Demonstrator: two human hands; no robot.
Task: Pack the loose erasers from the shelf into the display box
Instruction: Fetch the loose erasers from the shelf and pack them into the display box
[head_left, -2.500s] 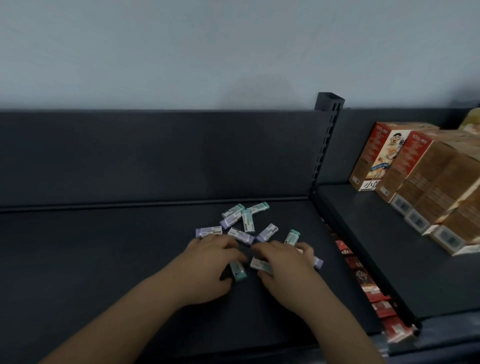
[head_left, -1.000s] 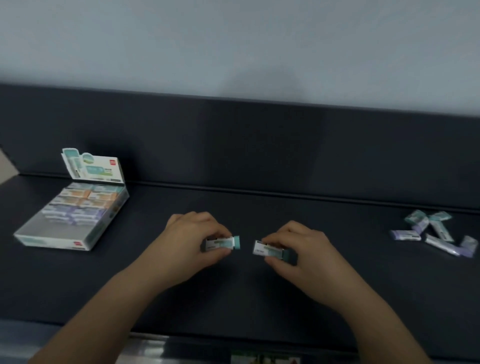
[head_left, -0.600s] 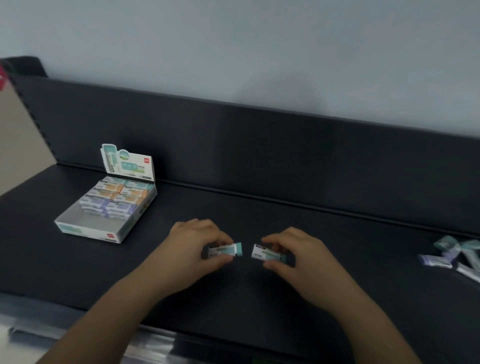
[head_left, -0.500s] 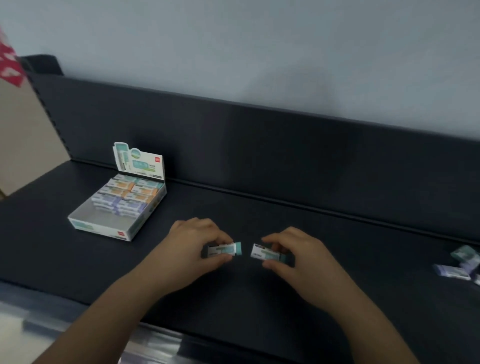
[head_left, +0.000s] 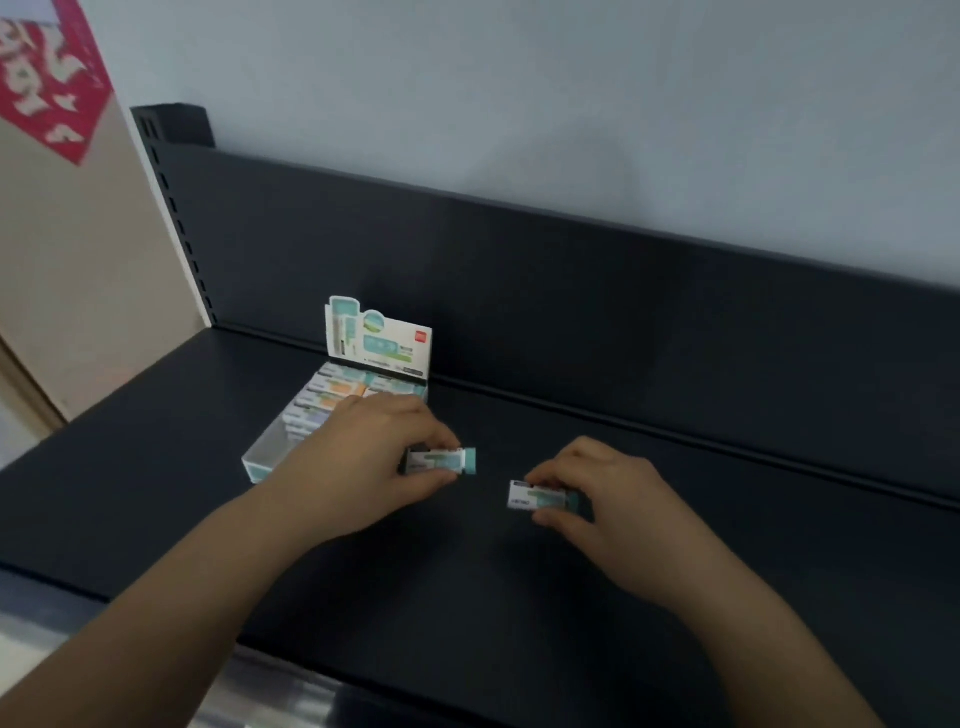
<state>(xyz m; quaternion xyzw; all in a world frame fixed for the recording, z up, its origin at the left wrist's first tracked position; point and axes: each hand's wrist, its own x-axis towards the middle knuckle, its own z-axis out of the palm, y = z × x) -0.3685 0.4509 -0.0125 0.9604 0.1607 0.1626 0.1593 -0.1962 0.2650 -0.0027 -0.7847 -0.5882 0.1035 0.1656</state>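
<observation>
Both hands are loaded: left hand (head_left: 382, 457) pinches a teal eraser (head_left: 441, 460) just right of the display box (head_left: 332, 415), right hand (head_left: 602, 499) pinches another eraser (head_left: 537, 498) above the shelf (head_left: 727, 545). Light, stiff little blocks, I'd say; hold by the long sides.

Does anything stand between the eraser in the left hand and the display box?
Nothing visible does. The left hand holds its eraser just right of the box, whose top is open; the hand itself hides part of the box.
</observation>
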